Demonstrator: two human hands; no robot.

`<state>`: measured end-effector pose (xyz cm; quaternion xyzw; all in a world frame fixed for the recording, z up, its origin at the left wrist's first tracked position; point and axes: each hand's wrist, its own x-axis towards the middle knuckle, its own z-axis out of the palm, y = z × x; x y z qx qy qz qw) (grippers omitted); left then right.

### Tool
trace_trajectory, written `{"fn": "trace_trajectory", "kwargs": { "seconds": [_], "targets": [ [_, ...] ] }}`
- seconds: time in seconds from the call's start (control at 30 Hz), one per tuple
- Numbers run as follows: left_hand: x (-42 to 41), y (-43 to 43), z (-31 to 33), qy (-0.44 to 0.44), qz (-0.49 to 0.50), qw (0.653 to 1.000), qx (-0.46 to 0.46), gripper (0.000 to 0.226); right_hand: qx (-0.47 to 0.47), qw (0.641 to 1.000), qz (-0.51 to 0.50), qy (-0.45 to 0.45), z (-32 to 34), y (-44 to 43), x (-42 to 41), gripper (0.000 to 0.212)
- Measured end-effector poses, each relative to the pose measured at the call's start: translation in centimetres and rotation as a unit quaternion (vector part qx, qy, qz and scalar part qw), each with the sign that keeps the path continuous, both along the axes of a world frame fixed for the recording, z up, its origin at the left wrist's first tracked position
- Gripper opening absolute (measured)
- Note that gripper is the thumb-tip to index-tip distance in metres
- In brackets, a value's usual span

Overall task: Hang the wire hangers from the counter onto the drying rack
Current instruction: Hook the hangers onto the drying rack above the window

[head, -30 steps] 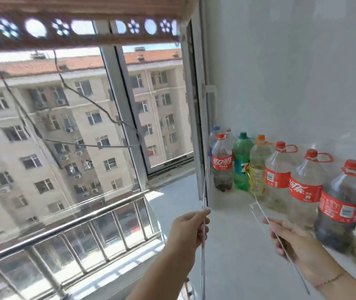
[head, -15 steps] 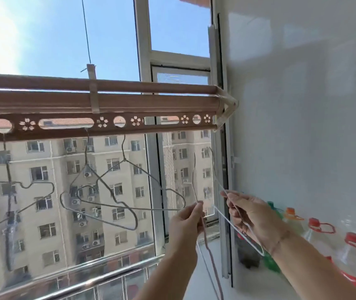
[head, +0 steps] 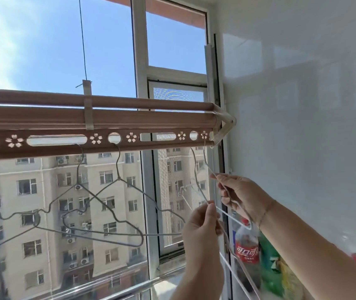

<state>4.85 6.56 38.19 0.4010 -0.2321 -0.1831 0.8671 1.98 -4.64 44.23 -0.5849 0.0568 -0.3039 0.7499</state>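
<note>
Wire hanger (head: 196, 180) is pinched by left hand (head: 203, 226), second hanger (head: 234, 219) by right hand (head: 241, 195); hooks seemingly at drying rack (head: 107, 122) right end. Hung hangers (head: 118, 178) are crowded centre-left, bottles (head: 247, 250) lower right.

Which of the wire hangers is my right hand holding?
The white hanger farthest right, its hook at the rack's end. The left hand holds a second hanger beside it; the grey hangers hang free.
</note>
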Motion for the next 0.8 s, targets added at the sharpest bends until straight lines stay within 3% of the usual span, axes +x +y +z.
{"fn": "trace_trajectory", "kwargs": {
  "seconds": [0.33, 0.8],
  "targets": [
    [3.8, 0.5, 5.4, -0.016, 0.051, 0.999, 0.002, 0.018, -0.013, 0.999, 0.005, 0.035, 0.4, -1.1, 2.0, 0.026],
    [6.5, 1.8, 4.7, 0.033, 0.056, 0.997, 0.043, 0.013, -0.01, 0.998, 0.002, 0.054, -0.6, 0.0, 3.1, 0.029]
  ]
}}
